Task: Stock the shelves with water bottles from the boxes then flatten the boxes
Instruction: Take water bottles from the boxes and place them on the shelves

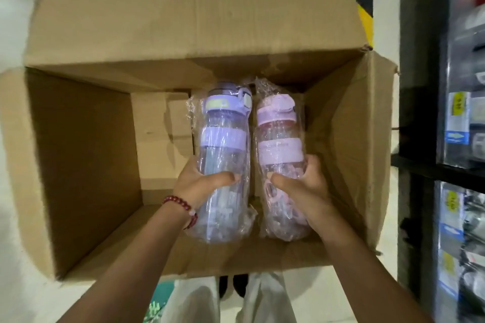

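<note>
Over the open cardboard box (pixel 78 139), our left hand (pixel 199 186) grips a purple bottle (pixel 223 155), our right hand (pixel 304 183) a pink bottle (pixel 280 149).

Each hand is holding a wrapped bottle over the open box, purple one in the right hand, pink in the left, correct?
No, swapped. The head view shows the left hand holding the purple bottle and the right hand the pink bottle, over the open box.

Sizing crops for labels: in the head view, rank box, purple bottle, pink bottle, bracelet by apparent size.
1. Box
2. Purple bottle and pink bottle: look alike, purple bottle marginally larger, so no ranking
3. Bracelet
</note>
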A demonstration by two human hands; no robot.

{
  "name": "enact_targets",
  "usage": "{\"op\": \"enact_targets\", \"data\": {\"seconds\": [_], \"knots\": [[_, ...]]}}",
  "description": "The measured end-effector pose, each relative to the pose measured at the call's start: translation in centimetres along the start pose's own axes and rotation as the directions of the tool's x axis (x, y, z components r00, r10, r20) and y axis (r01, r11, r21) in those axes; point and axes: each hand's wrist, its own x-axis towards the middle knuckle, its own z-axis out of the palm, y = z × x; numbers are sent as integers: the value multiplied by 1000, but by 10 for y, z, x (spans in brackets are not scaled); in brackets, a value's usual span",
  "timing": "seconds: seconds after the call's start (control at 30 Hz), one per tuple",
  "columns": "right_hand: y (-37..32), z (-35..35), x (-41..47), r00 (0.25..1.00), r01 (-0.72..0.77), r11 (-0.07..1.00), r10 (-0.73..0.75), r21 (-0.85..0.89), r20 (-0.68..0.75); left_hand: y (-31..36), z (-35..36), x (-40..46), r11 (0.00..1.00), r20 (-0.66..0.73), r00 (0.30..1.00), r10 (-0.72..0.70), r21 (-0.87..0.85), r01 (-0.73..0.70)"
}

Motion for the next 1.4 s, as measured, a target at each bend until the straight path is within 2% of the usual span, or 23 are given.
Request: {"op": "enact_targets", "data": {"seconds": [0.17, 0.37, 0.47, 0.67, 0.87, 1.03, 1.17, 1.4], "knots": [[-34, -18, -72, 997, 75, 996, -76, -52, -21, 45, -21, -69, 994, 47, 994, 101, 30, -103], [-77, -36, -178, 985, 160, 975, -148, 154, -85, 99, -33, -173, 977, 75, 975, 207, 27, -209], [-99, -56, -237, 971, 233, 948, -213, 218, -112, 129, -41, -236, 944, 86, 944, 319, 59, -325], [-139, -107, -358, 928, 366, 896, -330, 251, -176, 184, -43, -364, 883, 43, 888, 457, 97, -459], [-162, -165, -465, 859, 511, 804, -459, 305, -228, 227, -25, -469, 774, 35, 785, 618, 146, -616], [-157, -203, -520, 827, 562, 743, -512, 363, -233, 247, -3, -534, 722, 101, 744, 661, 183, -667], [-162, -240, -545, 782, 623, 708, -573, 333, -244, 246, 14, -566, 664, 161, 709, 687, 257, -702], [-147, -262, -592, 725, 677, 673, -537, 300, -431, 238, 34, -606, 636, 256, 664, 702, 194, -747]]}}
